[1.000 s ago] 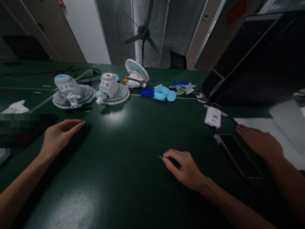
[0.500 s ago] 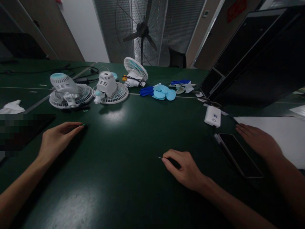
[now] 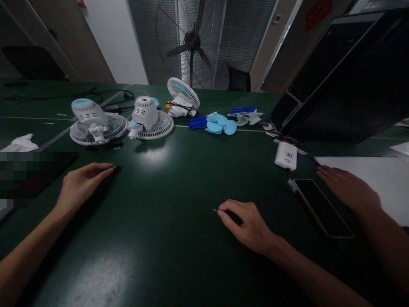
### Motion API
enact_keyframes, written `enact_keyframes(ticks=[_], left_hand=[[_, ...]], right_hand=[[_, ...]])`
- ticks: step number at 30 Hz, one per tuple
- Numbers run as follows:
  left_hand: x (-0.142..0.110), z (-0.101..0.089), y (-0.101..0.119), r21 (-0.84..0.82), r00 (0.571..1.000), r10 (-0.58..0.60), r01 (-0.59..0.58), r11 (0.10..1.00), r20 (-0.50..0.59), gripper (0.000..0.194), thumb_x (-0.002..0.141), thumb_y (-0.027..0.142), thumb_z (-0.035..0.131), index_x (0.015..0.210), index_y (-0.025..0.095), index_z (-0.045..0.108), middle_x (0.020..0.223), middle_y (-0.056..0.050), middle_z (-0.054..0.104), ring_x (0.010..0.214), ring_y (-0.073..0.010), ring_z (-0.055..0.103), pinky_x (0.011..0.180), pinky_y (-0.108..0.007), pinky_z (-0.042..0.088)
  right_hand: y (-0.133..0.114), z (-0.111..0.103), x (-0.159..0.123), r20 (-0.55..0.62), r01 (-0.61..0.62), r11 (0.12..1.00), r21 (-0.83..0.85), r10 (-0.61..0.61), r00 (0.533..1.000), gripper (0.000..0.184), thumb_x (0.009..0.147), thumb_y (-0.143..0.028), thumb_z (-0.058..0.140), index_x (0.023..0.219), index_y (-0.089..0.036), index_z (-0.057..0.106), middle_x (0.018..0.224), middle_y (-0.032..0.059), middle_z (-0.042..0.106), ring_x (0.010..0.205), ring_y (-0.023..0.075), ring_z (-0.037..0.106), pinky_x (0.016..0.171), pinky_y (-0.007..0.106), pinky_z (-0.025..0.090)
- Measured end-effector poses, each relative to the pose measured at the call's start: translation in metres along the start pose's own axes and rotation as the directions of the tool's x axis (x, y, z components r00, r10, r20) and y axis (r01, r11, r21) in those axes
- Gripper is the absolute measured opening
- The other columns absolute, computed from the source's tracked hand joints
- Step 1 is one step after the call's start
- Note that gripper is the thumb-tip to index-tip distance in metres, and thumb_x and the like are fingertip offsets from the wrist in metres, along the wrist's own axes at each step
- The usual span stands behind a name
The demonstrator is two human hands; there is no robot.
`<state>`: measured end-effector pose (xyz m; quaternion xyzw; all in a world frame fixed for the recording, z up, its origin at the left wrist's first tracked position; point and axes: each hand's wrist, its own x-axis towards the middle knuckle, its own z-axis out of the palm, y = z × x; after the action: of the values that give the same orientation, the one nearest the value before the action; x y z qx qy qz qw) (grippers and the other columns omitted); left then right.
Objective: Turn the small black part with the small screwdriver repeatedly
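Observation:
My left hand (image 3: 79, 183) is over the left side of the dark green table, thumb and fingertips pinched on a tiny green piece (image 3: 114, 167), too small to name. Behind it a small white fan (image 3: 92, 121) lies face down, its base part upward. My right hand (image 3: 244, 224) rests at the centre right, fingers curled, pinching a thin pointed metal piece (image 3: 214, 209). Only its tip shows; the rest is hidden inside the fingers.
Another person's hand (image 3: 348, 187) lies on a white sheet (image 3: 390, 183) beside a phone (image 3: 322, 209) and white power bank (image 3: 286, 155). Further back are more small fans (image 3: 145, 115), light-blue fan blades (image 3: 220, 123), blue gloves (image 3: 197, 122) and a large black screen (image 3: 345, 81).
The view has shifted slightly, so things on the left sit a little further right. Both my hands keep their pinch, with no clear movement over the table.

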<state>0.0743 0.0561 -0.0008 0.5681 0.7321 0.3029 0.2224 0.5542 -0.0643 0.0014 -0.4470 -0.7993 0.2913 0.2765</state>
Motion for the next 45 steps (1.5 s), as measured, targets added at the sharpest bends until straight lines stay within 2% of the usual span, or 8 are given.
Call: enact_keyframes(ticks=[7,15,28,31,34,38,41,45], left_hand=[[0.003,0.0,-0.001,-0.124,0.999,-0.031,0.035,0.992,0.037,0.064,0.073,0.055,0.077,0.124,0.017,0.072,0.125,-0.011,0.072,0.117,-0.0301,0.066,0.106,-0.038,0.047],[0.005,-0.001,-0.008,0.044,1.0,-0.008,0.008,0.999,0.002,0.059,0.078,0.059,0.073,0.125,0.023,0.073,0.12,-0.008,0.074,0.111,-0.0303,0.068,0.097,-0.036,0.05],[-0.002,-0.001,-0.001,0.051,0.999,0.043,-0.043,0.998,-0.005,0.056,0.079,0.058,0.071,0.123,0.024,0.074,0.118,-0.006,0.074,0.113,-0.0296,0.068,0.103,-0.039,0.051],[-0.003,0.0,-0.002,0.088,0.993,0.117,-0.114,0.99,-0.035,0.054,0.081,0.058,0.068,0.121,0.022,0.075,0.118,-0.005,0.075,0.113,-0.029,0.069,0.104,-0.038,0.05],[-0.003,0.002,-0.004,0.188,0.954,0.295,-0.281,0.941,-0.051,0.051,0.087,0.058,0.061,0.117,0.02,0.076,0.121,-0.006,0.074,0.109,-0.0272,0.07,0.101,-0.034,0.052],[-0.002,0.006,-0.008,0.407,0.873,0.488,-0.444,0.798,-0.004,0.049,0.095,0.054,0.05,0.12,0.02,0.076,0.125,-0.006,0.071,0.107,-0.0262,0.07,0.099,-0.034,0.052],[-0.002,0.007,-0.01,0.517,0.847,0.53,-0.474,0.712,0.047,0.049,0.099,0.051,0.045,0.127,0.022,0.073,0.129,-0.005,0.07,0.111,-0.0274,0.069,0.099,-0.036,0.053],[-0.004,0.008,-0.007,0.643,0.865,0.501,-0.403,0.651,0.036,0.05,0.102,0.051,0.041,0.129,0.023,0.073,0.128,-0.005,0.071,0.108,-0.0317,0.07,0.089,-0.041,0.055]], right_hand=[[0.0,0.0,0.0,-0.001,0.01,1.0,-0.016,-0.01,1.0,0.02,0.105,-0.029,0.051,0.1,-0.019,0.067,0.084,0.0012,0.067,0.07,0.0126,0.062,0.064,0.026,0.044],[-0.001,-0.001,-0.001,0.014,0.005,1.0,0.0,-0.005,1.0,0.02,0.106,-0.029,0.05,0.1,-0.019,0.067,0.084,0.0016,0.067,0.07,0.0126,0.062,0.063,0.025,0.045],[-0.002,-0.001,-0.002,0.031,-0.004,1.0,0.003,0.004,0.999,0.022,0.106,-0.031,0.05,0.1,-0.019,0.067,0.084,0.0013,0.068,0.069,0.0123,0.061,0.063,0.025,0.045],[-0.002,-0.001,-0.001,0.016,0.007,1.0,-0.018,-0.006,1.0,0.022,0.106,-0.03,0.05,0.098,-0.019,0.067,0.083,0.0019,0.068,0.069,0.0128,0.062,0.064,0.026,0.046],[-0.001,0.0,-0.001,0.005,0.015,0.999,-0.042,-0.015,1.0,0.021,0.105,-0.03,0.05,0.098,-0.019,0.067,0.083,0.0023,0.069,0.069,0.0131,0.062,0.064,0.026,0.046],[-0.001,-0.001,-0.001,0.016,0.015,0.999,-0.039,-0.015,1.0,0.022,0.106,-0.03,0.05,0.099,-0.019,0.067,0.083,0.0022,0.068,0.069,0.0128,0.061,0.064,0.025,0.046],[-0.001,-0.001,-0.001,0.022,0.013,0.999,-0.04,-0.012,1.0,0.022,0.106,-0.03,0.05,0.098,-0.019,0.067,0.083,0.002,0.068,0.069,0.0127,0.061,0.064,0.025,0.046],[-0.001,-0.001,-0.001,0.02,0.022,0.999,-0.042,-0.022,1.0,0.021,0.106,-0.03,0.05,0.098,-0.019,0.067,0.083,0.0016,0.068,0.069,0.0128,0.061,0.064,0.026,0.044]])
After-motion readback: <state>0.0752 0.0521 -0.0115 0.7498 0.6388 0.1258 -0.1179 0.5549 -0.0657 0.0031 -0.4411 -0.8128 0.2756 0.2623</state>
